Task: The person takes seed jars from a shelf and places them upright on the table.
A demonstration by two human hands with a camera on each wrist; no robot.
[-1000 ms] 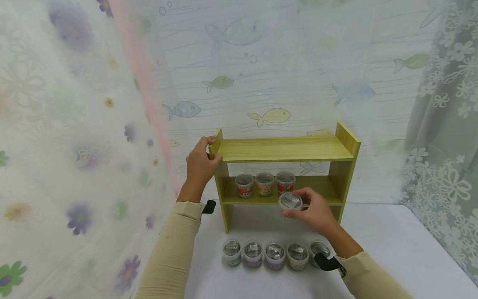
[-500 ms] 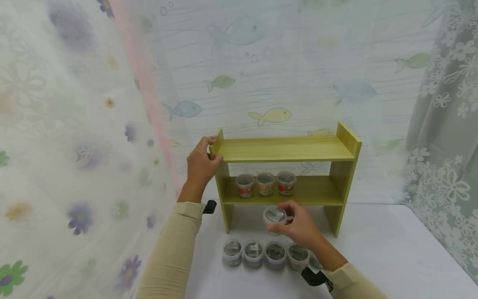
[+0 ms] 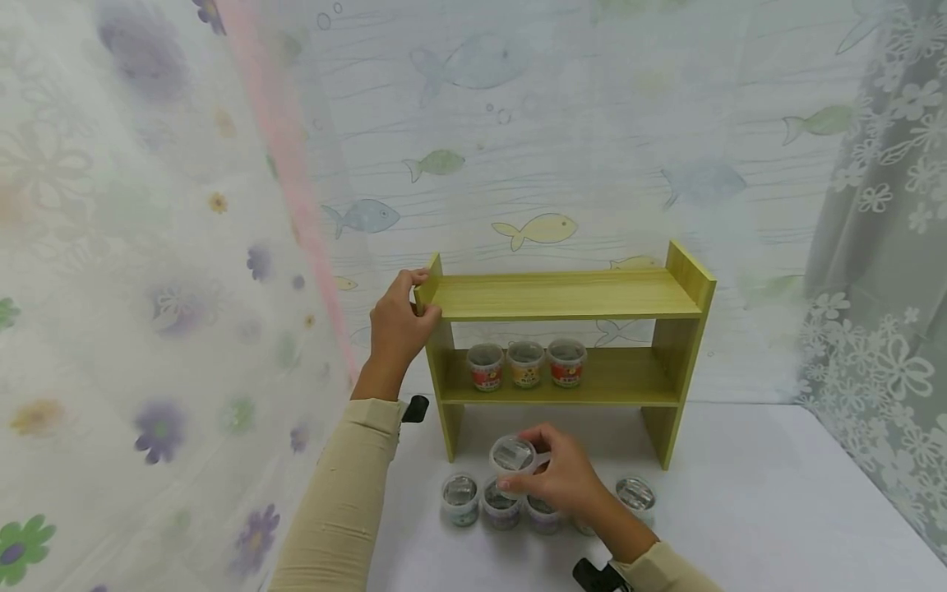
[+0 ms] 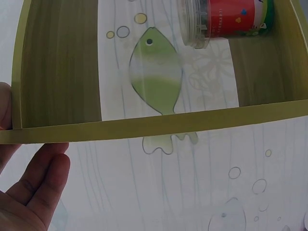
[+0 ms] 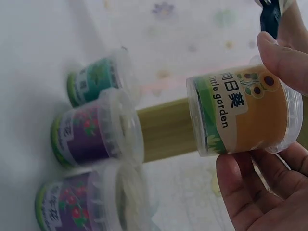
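Observation:
My right hand (image 3: 565, 477) holds a small clear-lidded plastic tub (image 3: 513, 455) between thumb and fingers, above the row of tubs on the table. In the right wrist view that tub (image 5: 255, 110) has an orange label with sunflowers and "little garden" on it. At the upper left of a yellow-green wooden shelf (image 3: 562, 298), my left hand (image 3: 399, 329) grips the side panel, with thumb and fingers on either side. On the middle board stand a red-labelled tub (image 3: 486, 376), a yellow-labelled tub (image 3: 526, 372) and another red-labelled tub (image 3: 567, 370).
A row of lidded tubs lies in front of the shelf, from a teal-labelled tub (image 3: 460, 500) at left to a tub (image 3: 635, 498) at right. Purple-labelled tubs (image 5: 89, 130) stand between, partly hidden by the right hand. Patterned curtains (image 3: 355, 123) hang behind and at the sides.
My right hand has carried the tub from in front of the shelf's middle board down and left, to above the table row. The left hand stays on the shelf.

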